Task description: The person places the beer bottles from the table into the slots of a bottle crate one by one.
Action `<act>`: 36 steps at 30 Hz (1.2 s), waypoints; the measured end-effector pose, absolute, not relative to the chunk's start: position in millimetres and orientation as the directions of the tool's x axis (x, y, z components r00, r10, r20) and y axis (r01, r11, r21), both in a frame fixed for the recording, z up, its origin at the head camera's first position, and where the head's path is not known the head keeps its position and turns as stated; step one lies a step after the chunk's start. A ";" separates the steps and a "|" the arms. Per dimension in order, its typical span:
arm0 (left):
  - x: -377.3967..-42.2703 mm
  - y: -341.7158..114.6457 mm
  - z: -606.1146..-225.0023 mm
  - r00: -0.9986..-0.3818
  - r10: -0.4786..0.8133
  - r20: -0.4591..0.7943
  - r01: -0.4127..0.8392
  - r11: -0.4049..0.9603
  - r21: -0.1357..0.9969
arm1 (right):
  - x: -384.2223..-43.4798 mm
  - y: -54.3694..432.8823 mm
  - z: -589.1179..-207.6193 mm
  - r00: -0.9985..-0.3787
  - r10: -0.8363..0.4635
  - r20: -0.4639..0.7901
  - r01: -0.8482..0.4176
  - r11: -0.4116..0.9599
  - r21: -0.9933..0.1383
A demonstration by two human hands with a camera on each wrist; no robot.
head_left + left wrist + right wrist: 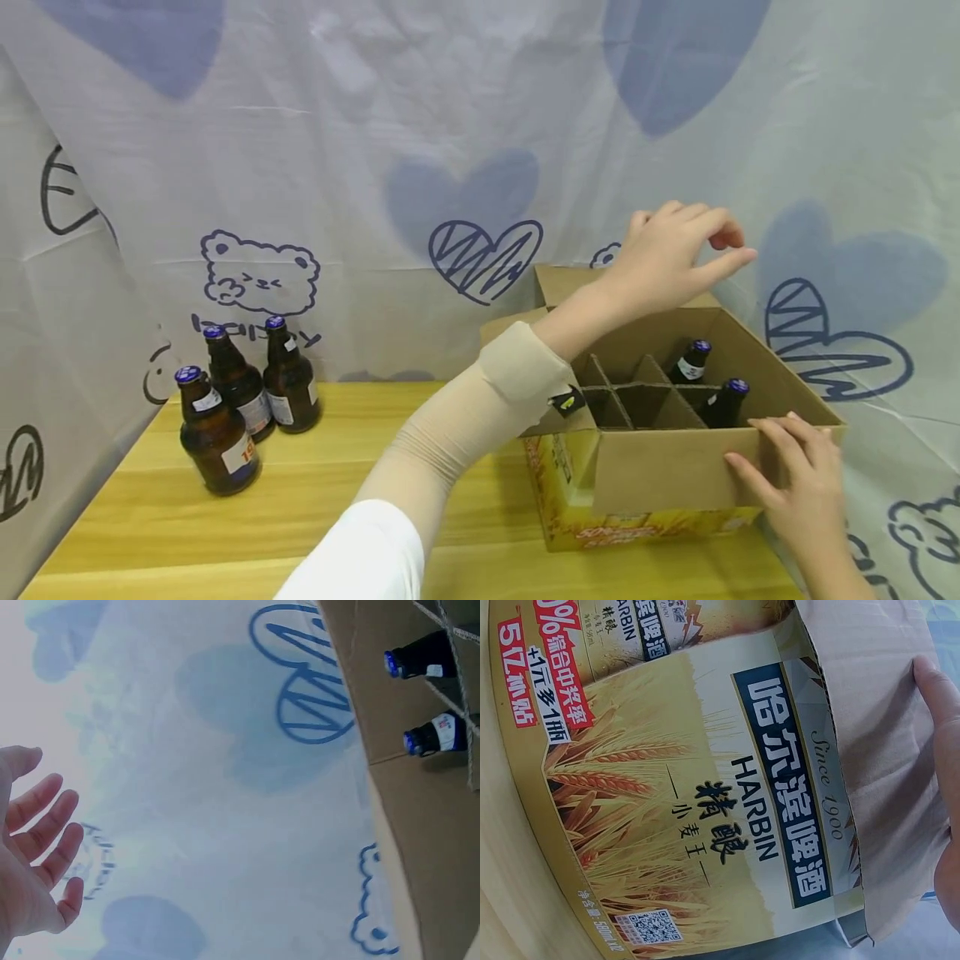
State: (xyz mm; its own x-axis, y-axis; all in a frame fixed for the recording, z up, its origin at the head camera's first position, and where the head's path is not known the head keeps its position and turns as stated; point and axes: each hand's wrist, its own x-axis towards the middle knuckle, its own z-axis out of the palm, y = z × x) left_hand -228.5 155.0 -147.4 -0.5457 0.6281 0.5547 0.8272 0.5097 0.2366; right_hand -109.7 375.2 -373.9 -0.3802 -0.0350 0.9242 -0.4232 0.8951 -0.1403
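Note:
My left hand (678,254) is raised above the back of a cardboard beer carton (660,471), its fingers loosely bent and nothing between them. In the left wrist view the same hand (34,862) hangs apart from the carton. At the carton's front right corner, my right hand (806,479) grips the folded-down front flap (667,471), fingertips over the top edge and thumb on the outer face. Inside, cardboard dividers (611,387) form compartments. Two brown bottles with blue caps, a rear bottle (688,367) and a front bottle (725,406), stand in the right-hand ones.
Three more brown bottles stand together on the left of the wooden table (360,475): a front bottle (217,442), a back bottle (236,375) and a right bottle (292,387). A patterned cloth (360,183) hangs behind. The carton's left flap (510,323) sticks outward.

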 end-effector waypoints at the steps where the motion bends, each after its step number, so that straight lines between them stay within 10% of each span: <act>1: -224.5 148.8 -146.3 -0.531 0.631 0.565 0.835 0.505 0.221 | -109.7 375.1 -374.2 -0.380 -0.033 0.924 -0.424 0.895 -0.142; 8: -202.6 105.8 -156.5 -0.424 0.625 0.656 0.872 0.477 0.109 | -109.8 375.7 -376.2 -0.360 -0.010 0.933 -0.426 0.891 -0.155; 20: -188.4 35.9 -228.0 -0.433 0.505 0.747 0.857 0.488 0.166 | -107.6 376.9 -377.7 -0.377 -0.019 0.926 -0.421 0.894 -0.153; 36: -175.1 -53.4 -308.6 -0.799 0.062 0.598 0.591 0.267 0.762 | -107.4 368.0 -368.5 -0.370 -0.038 0.928 -0.460 0.876 -0.148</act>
